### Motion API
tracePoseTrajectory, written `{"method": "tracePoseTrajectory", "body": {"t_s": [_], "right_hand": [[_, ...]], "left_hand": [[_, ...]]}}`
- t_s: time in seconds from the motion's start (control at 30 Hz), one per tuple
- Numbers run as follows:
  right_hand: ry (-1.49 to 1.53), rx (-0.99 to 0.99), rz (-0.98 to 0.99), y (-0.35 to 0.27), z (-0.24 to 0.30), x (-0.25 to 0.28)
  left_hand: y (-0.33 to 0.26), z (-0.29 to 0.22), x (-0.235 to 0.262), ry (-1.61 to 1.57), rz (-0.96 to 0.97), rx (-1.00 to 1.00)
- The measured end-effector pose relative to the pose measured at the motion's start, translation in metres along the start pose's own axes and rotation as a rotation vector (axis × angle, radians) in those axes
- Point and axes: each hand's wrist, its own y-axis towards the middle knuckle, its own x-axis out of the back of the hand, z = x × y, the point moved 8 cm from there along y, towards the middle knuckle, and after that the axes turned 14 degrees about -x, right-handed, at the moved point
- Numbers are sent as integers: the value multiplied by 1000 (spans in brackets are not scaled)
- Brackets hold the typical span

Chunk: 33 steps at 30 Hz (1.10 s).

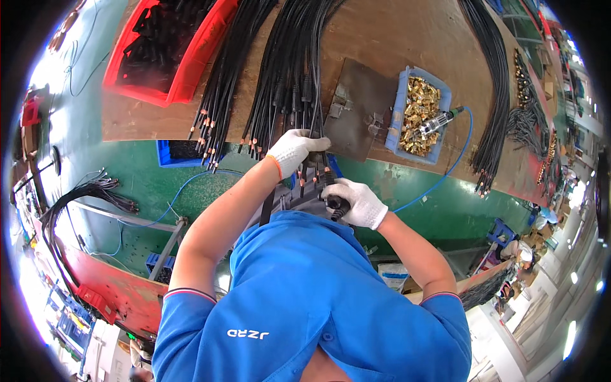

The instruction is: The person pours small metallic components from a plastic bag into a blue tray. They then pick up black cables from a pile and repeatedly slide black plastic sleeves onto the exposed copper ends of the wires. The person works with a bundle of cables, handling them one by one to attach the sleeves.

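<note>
White knit gloves cover both hands. My left hand (298, 150) is closed around black cables near the table's front edge, with bare copper ends hanging below it. The bundle of black cables (289, 70) runs back across the table from there, several with black sleeves on them. My right hand (358, 201), lower and to the right, has its fingers wrapped round black ribbed cable sleeves (338, 207). The open end of one sleeve points toward me. How many it holds is hidden by the fingers.
On the brown table (375, 35) stand a red bin (181, 83) of black sleeves and a blue bin (392, 130) of brass fittings. A pneumatic screwdriver (439, 121) lies on the fittings, its blue hose trailing over the edge. A dark metal plate (356, 95) lies between. More cables (493, 83) lie right.
</note>
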Motion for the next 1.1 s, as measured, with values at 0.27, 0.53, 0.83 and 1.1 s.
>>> {"method": "tracePoseTrajectory", "body": {"t_s": [0.27,0.53,0.83,1.1], "right_hand": [[191,6,134,38,-11,-10],[419,-54,108,77,-24,-3],[397,-140,68,105,-26,8],[462,-244,55,172,-47,31]], "left_hand": [[6,6,12,106,92,74],[13,12,24,138,109,28],[76,-16,43,32,-113,-39],[39,-36,58,182,-81,-36]]}}
